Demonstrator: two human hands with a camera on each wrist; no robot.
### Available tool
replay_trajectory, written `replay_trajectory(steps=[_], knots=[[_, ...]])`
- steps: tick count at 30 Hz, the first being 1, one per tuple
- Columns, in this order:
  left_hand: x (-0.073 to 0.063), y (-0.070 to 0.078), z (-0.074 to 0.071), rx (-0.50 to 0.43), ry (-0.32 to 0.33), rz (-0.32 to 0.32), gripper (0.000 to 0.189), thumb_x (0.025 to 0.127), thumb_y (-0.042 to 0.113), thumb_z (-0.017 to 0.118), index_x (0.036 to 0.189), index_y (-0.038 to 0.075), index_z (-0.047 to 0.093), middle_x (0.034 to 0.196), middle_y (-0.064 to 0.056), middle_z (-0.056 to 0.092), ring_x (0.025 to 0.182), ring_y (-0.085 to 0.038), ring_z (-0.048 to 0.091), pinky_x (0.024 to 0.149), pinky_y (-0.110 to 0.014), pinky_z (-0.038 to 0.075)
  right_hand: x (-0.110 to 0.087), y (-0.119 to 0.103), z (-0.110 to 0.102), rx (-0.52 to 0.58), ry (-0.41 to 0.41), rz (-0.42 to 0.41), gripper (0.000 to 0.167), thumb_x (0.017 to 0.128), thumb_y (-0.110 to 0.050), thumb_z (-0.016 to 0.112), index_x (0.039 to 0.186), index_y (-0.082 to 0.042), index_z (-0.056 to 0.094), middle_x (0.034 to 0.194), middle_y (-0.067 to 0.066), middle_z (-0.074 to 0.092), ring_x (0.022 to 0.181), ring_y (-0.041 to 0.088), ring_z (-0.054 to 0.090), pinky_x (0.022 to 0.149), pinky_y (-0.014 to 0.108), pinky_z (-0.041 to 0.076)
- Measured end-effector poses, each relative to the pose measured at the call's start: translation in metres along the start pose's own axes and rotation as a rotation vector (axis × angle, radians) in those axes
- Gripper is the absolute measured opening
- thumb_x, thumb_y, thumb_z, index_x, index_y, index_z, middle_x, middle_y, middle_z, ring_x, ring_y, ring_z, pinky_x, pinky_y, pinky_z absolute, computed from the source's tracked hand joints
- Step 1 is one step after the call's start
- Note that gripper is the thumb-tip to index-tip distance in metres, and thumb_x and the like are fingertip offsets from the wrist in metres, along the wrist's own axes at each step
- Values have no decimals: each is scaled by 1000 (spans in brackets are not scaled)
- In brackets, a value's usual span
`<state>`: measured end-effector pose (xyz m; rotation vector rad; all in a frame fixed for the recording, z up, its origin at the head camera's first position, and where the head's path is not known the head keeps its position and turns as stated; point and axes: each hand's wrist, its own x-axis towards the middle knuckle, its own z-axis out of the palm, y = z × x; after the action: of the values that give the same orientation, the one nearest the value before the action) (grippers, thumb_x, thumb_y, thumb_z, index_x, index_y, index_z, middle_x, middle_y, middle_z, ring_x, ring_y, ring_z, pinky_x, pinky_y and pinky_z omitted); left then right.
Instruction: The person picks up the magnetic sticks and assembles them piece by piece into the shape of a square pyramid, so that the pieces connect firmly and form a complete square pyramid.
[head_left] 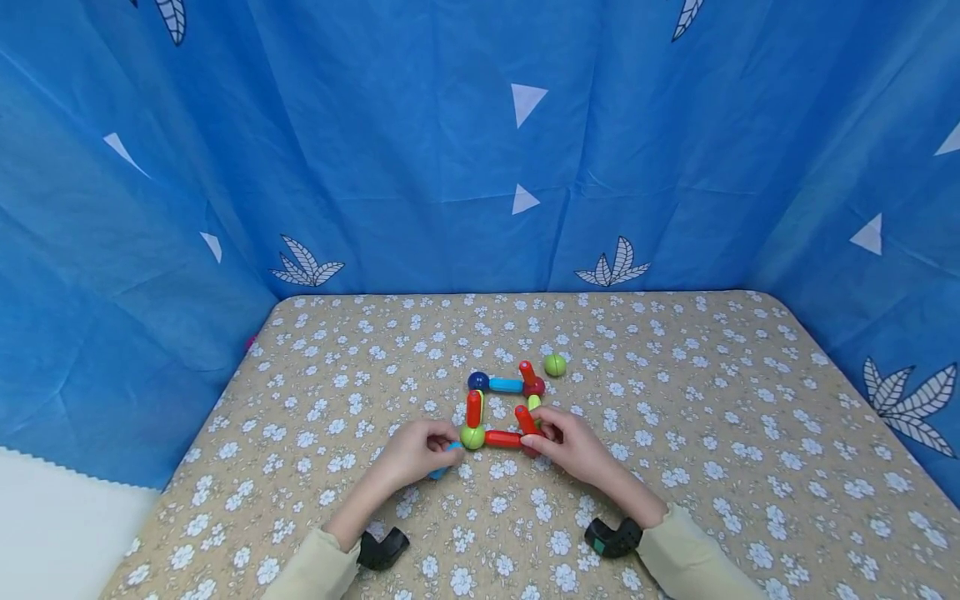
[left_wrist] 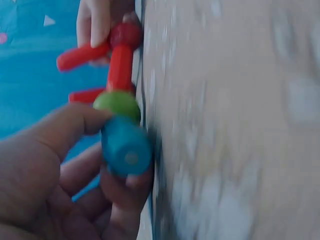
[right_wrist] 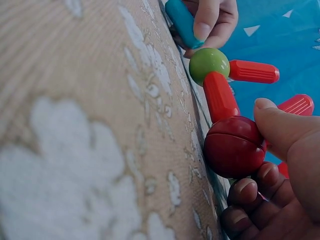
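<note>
A square frame of toy rods and balls lies on the table. In my left hand (head_left: 420, 454) I pinch a light blue rod (left_wrist: 126, 147), its inner end at the green ball (head_left: 472, 437) on the near left corner. A red rod (head_left: 502, 439) joins that ball to a dark red ball (right_wrist: 235, 146) at the near right corner. My right hand (head_left: 573, 446) grips the upright red rod (head_left: 522, 417) there, fingertips beside the dark red ball. Another red rod (head_left: 474, 408) stands on the green ball. Whether the blue rod touches the green ball is hard to tell.
At the frame's far side, a light blue rod (head_left: 506, 385) links a dark blue ball (head_left: 478, 381) and a red ball (head_left: 536, 386) bearing an upright red rod (head_left: 527, 370). A loose green ball (head_left: 555, 365) lies beyond. Blue curtain (head_left: 450, 150) surrounds the flowered tablecloth (head_left: 675, 400).
</note>
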<state>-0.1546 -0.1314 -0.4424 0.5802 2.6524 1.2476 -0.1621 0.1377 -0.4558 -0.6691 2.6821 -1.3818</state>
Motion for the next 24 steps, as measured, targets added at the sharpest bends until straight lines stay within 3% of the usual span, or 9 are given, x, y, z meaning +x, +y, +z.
replay_trajectory(steps=[10,12,16,19,21,24], knots=[[8,-21,-21,-223,-36,-90,28,88,22,68,106,1,68,91,-3,65,79,-16,61,67,-28,50,0,-1,-1,-11,-3,17,14,84,-22,71,91,-17,61,64,-5,40,57,11,39,50,22,33],[11,-22,-23,-267,-15,-100,31,89,23,67,109,0,67,96,-5,65,82,-16,61,68,-28,50,-1,-1,-2,-19,-4,16,15,84,-22,71,89,-16,58,63,-5,40,56,11,39,50,22,33],[16,-9,-33,-366,50,-149,32,91,17,64,114,-6,63,102,-13,66,84,-19,62,72,-33,51,-1,-1,-3,-24,-12,9,21,85,-23,70,82,-15,51,63,-5,39,56,11,38,49,23,32],[23,-11,-33,-442,100,-185,33,91,12,63,117,-7,60,107,-17,64,84,-21,63,73,-35,52,-1,-1,-4,-47,-10,3,23,85,-24,71,81,-15,50,65,-4,41,58,11,39,49,23,33],[28,-20,-30,-478,124,-188,34,91,14,64,118,-5,61,111,-17,62,84,-20,63,71,-32,53,-2,-2,-3,-68,1,15,21,83,-24,73,83,-16,54,69,-3,43,60,12,41,50,23,36],[32,-24,-28,-515,136,-208,34,91,14,64,119,-5,61,116,-17,58,88,-22,64,73,-32,53,-2,-2,-2,-108,25,48,23,77,-26,78,90,-19,60,78,-2,46,64,13,44,51,24,40]])
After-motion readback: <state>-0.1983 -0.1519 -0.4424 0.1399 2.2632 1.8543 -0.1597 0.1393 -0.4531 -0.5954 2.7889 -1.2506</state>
